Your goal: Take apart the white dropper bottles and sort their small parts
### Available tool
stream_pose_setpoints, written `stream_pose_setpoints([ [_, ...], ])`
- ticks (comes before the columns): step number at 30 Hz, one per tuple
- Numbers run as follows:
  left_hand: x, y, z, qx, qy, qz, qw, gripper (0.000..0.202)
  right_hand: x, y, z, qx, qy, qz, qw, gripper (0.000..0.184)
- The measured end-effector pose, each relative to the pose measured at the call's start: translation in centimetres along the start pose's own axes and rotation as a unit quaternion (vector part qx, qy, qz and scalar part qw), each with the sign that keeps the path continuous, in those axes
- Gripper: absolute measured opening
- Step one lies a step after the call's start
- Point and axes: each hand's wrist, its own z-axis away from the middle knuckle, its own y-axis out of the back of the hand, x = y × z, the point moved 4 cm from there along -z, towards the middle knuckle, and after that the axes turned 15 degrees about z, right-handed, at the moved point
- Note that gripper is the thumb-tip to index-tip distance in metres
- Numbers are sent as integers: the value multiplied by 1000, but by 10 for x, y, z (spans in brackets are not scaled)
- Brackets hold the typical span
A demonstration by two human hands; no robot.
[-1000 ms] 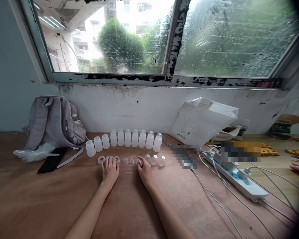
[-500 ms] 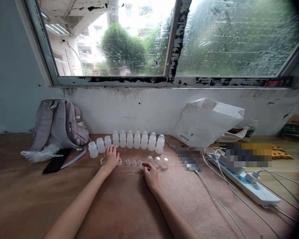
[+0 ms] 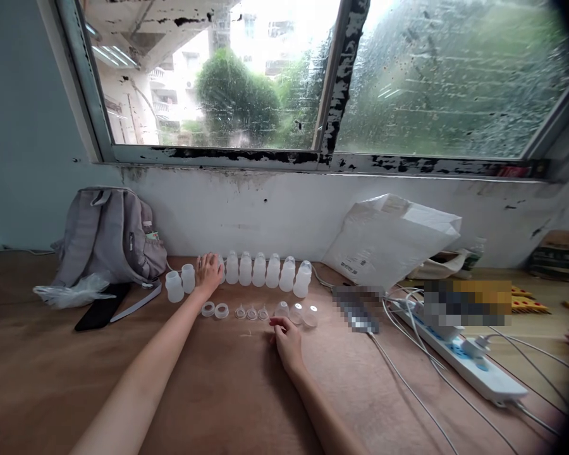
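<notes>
Head camera view: the left hand [image 3: 209,273] is extended to the bottle line, with its fingers bent and held close together. The first of the capped bottles [image 3: 259,270] is partly covered by the fingers; whether a bottle is gripped cannot be told, as the palm side is hidden. The right hand [image 3: 287,341] is placed low, just in front of the clear caps [image 3: 311,316], with its fingers curled inward and only a narrow opening shown (whether anything is held there cannot be told).

Two uncapped bottles [image 3: 174,287] are set upright just left of the left hand. The capped bottles are aligned from that hand toward the right, near the wall [image 3: 237,215]. A narrow strip of tabletop [image 3: 218,392] is left between the bottles and the row of small parts. Room at the left is bounded by the backpack [image 3: 107,234], at the right by the cables [image 3: 408,373] and the power strip [image 3: 459,351].

Frosted, waisted bodies are seen on the bottles. The rings [image 3: 222,310] are white and round, the teats [image 3: 251,312] translucent and peaked, the clear caps domed. The tabletop is brown, smooth and faintly mottled.
</notes>
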Motion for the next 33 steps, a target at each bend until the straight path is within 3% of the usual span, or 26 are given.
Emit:
stream_pose_setpoints([
  [4,9,10,3,18,-9,23,1000,26,1,0,-1,-3,-4,-8,1000,18],
  [8,24,34,16,44,-26,55,997,26,0,4,1,-1,-8,-12,1000,19],
  [12,45,65,51,100,-60,187,975,30,-6,6,3,0,-2,-13,1000,19],
  [16,68,78,98,75,-81,284,953,27,-13,6,6,1,10,-16,1000,19],
  [19,80,79,125,56,-100,318,941,27,-16,9,8,2,20,-11,1000,19],
  [23,85,74,139,39,-109,350,930,30,-18,14,9,6,28,1,1000,20],
  [26,82,64,143,11,-59,373,926,35,-18,15,9,7,26,0,1000,19],
  [28,84,54,146,-45,-17,396,917,47,-20,15,9,-2,24,-11,1000,17],
  [30,88,44,149,-106,28,423,900,58,-24,13,10,-18,28,-29,999,14],
  [33,94,36,152,-161,90,465,866,57,-38,12,16,-65,62,-67,994,17],
])
